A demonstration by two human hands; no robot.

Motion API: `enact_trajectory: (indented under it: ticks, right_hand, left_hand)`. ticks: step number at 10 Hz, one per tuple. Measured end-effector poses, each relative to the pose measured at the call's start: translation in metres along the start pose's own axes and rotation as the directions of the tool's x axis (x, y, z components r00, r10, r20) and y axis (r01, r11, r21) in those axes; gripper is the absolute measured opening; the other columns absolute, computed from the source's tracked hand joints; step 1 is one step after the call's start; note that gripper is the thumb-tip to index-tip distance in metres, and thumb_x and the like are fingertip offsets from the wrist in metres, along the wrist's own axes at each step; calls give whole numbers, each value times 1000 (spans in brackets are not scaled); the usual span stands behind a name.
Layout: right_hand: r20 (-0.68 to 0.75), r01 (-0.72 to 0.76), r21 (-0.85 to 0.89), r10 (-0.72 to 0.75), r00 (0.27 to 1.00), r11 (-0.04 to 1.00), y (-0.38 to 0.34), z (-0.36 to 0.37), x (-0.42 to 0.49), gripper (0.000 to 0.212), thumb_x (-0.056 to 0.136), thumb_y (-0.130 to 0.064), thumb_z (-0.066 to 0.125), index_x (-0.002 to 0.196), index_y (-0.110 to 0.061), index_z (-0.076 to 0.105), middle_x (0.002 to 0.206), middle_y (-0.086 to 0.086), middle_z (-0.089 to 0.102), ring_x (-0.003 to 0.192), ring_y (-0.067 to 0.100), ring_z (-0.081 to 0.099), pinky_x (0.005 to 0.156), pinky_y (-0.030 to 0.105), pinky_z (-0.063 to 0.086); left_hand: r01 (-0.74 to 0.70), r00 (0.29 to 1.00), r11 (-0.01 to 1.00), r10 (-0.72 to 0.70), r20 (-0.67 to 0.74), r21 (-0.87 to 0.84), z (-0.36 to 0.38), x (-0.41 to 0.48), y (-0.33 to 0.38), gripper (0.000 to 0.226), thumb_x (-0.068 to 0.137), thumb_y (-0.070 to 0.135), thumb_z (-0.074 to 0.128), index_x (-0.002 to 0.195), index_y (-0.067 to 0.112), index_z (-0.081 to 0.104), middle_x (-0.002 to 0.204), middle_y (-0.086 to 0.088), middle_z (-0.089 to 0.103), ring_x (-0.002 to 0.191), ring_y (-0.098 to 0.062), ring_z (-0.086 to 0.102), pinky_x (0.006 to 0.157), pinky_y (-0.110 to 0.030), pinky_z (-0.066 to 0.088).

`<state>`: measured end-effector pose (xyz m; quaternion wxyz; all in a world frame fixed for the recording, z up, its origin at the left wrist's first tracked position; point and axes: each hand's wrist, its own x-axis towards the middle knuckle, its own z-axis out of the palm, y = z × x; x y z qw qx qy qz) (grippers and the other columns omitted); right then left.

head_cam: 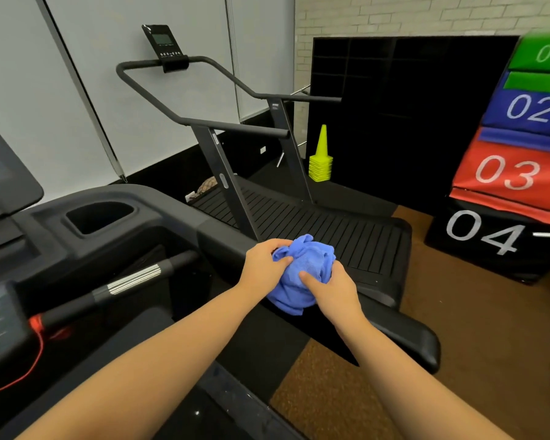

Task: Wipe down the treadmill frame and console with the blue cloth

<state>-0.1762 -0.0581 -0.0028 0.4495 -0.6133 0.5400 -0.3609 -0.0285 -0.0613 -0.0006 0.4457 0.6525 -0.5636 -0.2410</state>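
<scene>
A bunched blue cloth point(302, 274) sits between both my hands, above the right handrail point(404, 338) of the near treadmill. My left hand point(264, 265) grips its left side with the thumb pressed into the fabric. My right hand point(337, 289) holds its right side, thumb on top. The near treadmill's dark console point(108, 230), with a cup recess, fills the left of the view; its grip bar point(131, 282) has a silver sensor band.
A second, curved slatted treadmill point(315, 223) with a black frame and small display point(164, 42) stands ahead. Stacked yellow cones point(321, 160) sit behind it. Numbered soft plyo boxes point(515, 173) rise at the right. A red cord point(35, 350) hangs at the left.
</scene>
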Motion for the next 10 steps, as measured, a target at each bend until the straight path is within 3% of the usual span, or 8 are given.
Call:
enact_trajectory:
  ticks: [2,3,4,5,6,7,9,10]
  right_hand:
    - [-104,32,-240,-59,993,970,11,-7,6,39,80,-31,69,108,-11,52,105,7,53,85,18,58,57,19,43]
    - [-160,126,-530,-245,956,839,14,-13,3,99,78,-44,72,149,-8,15,144,9,31,130,22,34,94,25,39]
    - [-17,285,-642,-385,923,711,20,-13,4,90,88,-43,61,152,-11,6,160,6,6,147,21,11,115,34,20]
    - [137,361,-734,-396,908,575,29,-3,-3,59,98,-38,35,150,-11,23,157,7,24,144,20,24,115,43,20]
    - [206,335,-748,-279,938,573,34,1,-11,58,93,-38,27,133,-5,52,131,9,60,120,24,58,97,47,46]
    - [208,327,-785,-272,939,526,38,3,-7,58,91,-37,28,128,-2,57,124,12,64,113,26,63,90,49,50]
    - [238,332,-715,-231,943,615,19,0,0,57,102,-36,25,152,-12,11,157,6,21,145,20,19,117,43,16]
    - [218,350,-702,-281,935,620,4,3,3,58,101,-38,29,151,-13,14,158,7,19,146,21,17,119,43,15]
  left_hand:
    - [-16,1000,979,19,-11,202,20,11,-6,36,86,15,64,122,17,61,118,2,64,109,-11,57,87,-10,40]
    - [-185,973,886,227,-51,425,28,4,-15,40,92,17,56,131,20,55,137,-3,52,125,-18,46,104,-31,38]
    - [-330,940,839,332,72,433,31,-6,-21,43,98,27,39,138,16,47,149,-7,39,140,-18,29,113,-30,25]
    - [-309,947,899,260,188,311,24,-15,-32,46,102,32,30,145,17,35,151,3,35,141,-5,18,119,-27,16]
    - [-335,930,838,220,296,430,16,-21,-43,48,103,32,26,149,20,23,156,8,24,142,1,9,116,-16,0]
    - [-359,914,794,192,357,491,12,-19,-39,49,103,34,23,150,21,18,158,8,19,144,-2,7,116,-17,-1]
    - [-227,950,843,81,303,487,0,-23,-15,54,102,38,26,151,19,15,159,6,13,146,-7,2,118,-29,0]
    - [-166,973,890,77,218,425,-11,-32,-6,55,102,41,27,151,20,15,159,7,12,145,-4,0,114,-24,-4]
